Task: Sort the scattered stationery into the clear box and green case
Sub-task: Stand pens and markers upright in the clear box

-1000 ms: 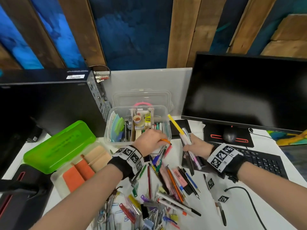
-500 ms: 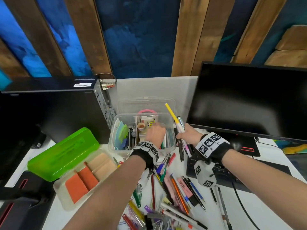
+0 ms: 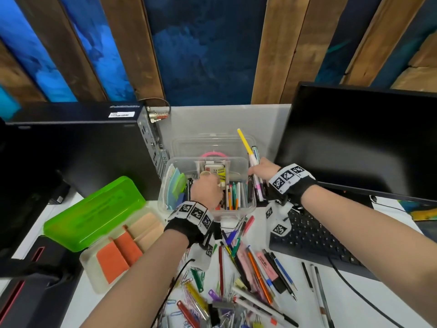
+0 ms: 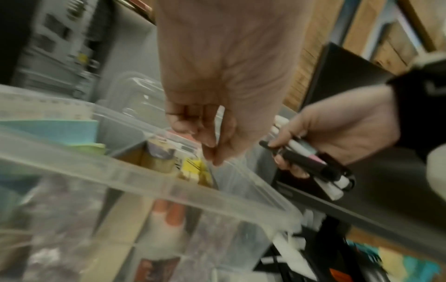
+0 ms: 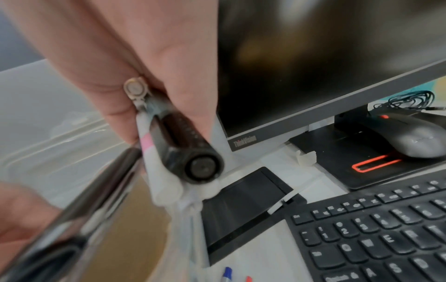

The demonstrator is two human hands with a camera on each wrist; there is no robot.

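Both hands now up at the clear box (image 3: 244,204), centre frame!
My left hand (image 3: 206,191) hangs loosely curled, empty, inside; my right hand (image 3: 262,170) grips pens (image 3: 254,162) (yellow one uppermost). Green case (image 3: 94,211) lower left.

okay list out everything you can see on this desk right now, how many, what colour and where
Clear box: one, transparent, desk centre, holding pens, notes, tape.
Box lid: one, clear, behind box.
Green case: one, open, left, orange and tan pads inside.
Loose pens and clips: many, mixed colours, front of box.
Monitor: one, black, right.
Keyboard: one, black, right.
Mouse: one, black, on monitor base.
Computer tower: one, black, left.
Left hand: over box, holds nothing.
Right hand: grips bundle of markers beside box.
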